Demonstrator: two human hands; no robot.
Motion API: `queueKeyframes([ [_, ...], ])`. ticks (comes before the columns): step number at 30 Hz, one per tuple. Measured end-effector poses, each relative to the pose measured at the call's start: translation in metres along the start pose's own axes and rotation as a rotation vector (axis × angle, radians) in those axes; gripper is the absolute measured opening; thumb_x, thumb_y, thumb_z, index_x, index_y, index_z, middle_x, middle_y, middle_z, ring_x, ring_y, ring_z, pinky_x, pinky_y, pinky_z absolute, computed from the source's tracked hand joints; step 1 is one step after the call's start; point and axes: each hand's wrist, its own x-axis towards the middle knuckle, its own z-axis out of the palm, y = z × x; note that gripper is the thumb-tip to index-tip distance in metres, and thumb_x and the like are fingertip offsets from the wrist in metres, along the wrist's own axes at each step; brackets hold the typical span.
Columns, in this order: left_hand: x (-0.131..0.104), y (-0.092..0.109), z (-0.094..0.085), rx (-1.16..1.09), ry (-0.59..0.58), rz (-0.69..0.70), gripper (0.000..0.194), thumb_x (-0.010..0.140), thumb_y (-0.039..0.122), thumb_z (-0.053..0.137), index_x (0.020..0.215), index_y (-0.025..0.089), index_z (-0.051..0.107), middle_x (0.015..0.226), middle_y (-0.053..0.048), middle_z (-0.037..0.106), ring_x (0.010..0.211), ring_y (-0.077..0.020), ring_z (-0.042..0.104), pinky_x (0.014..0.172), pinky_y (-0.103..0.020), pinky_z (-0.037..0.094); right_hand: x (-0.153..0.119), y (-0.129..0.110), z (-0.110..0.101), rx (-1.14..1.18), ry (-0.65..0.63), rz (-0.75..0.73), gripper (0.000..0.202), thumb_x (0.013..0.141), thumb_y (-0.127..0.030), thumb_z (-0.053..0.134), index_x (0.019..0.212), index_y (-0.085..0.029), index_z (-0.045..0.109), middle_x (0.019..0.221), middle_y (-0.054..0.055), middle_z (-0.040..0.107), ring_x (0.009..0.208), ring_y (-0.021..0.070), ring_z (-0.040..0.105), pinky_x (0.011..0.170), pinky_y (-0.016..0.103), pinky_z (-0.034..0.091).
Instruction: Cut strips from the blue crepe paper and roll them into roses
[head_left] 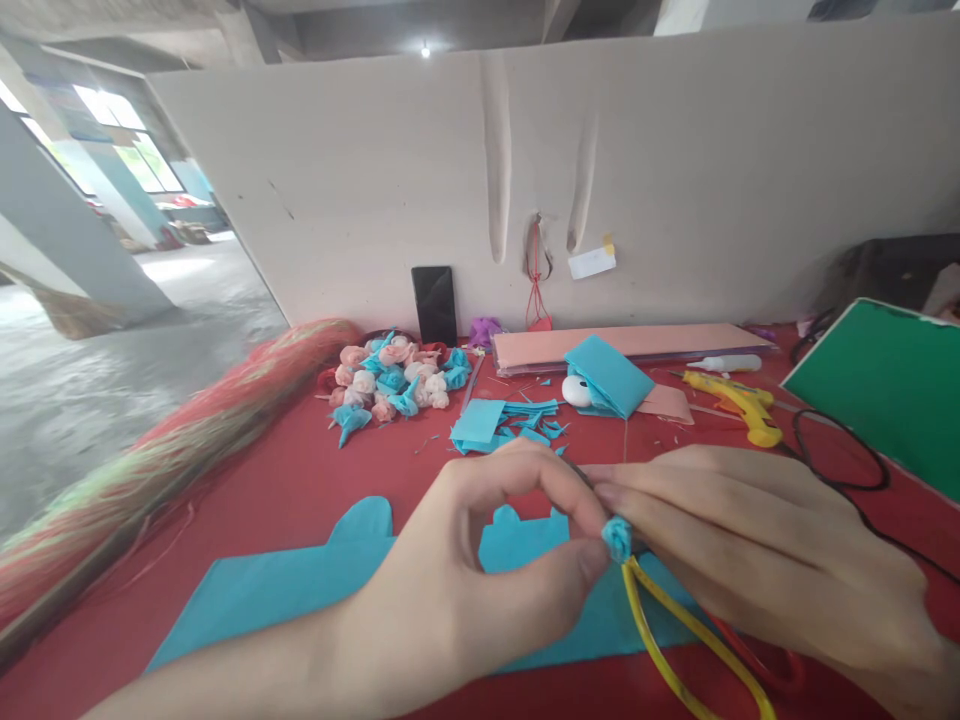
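Note:
My left hand [487, 560] pinches a small rolled blue crepe paper flower [617, 540] between thumb and forefinger. Close against it, my right hand [772, 560] has its fingers pressed together, the tips at the flower's far side. Scissors with yellow and red handle loops [652, 630] hang out from under the right palm; most of their blades are hidden by the fingers. Beneath both hands lies a wide sheet of blue crepe paper [285, 590], with rounded petal-like pieces [367, 520] along its far edge.
Behind are a pile of pink, white and blue paper flowers [394, 380], a phone [435, 305] leaning on the board, folded blue paper [480, 425] with scraps, pink sheets [622, 345], a yellow glue gun [739, 405], a bottle [724, 363] and a green board [885, 390].

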Motion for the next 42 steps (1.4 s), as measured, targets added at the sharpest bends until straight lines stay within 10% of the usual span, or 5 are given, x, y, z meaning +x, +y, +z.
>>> queueKeyframes([
  [36, 0.006, -0.002, 0.002, -0.127, 0.030, -0.130, 0.006, 0.080, 0.021, 0.063, 0.076, 0.019, 0.059, 0.076, 0.003, 0.059, 0.074, -0.0114, 0.050, 0.071, -0.023, 0.041, -0.005, -0.003, 0.000, -0.111, 0.035, -0.022, 0.032, 0.088, -0.004, 0.052, 0.119, -0.010, 0.056, 0.107, 0.007, 0.068, 0.096, 0.0141, 0.062, 0.077, 0.026, 0.053],
  [42, 0.002, -0.005, 0.002, 0.174, 0.078, 0.053, 0.007, 0.080, 0.015, 0.062, 0.079, 0.021, 0.057, 0.078, 0.002, 0.059, 0.077, -0.0135, 0.053, 0.073, -0.027, 0.042, 0.007, -0.009, 0.002, -0.215, 0.122, -0.021, 0.017, 0.089, -0.008, 0.054, 0.099, -0.014, 0.067, 0.088, 0.004, 0.073, 0.078, 0.0135, 0.065, 0.066, 0.026, 0.054],
])
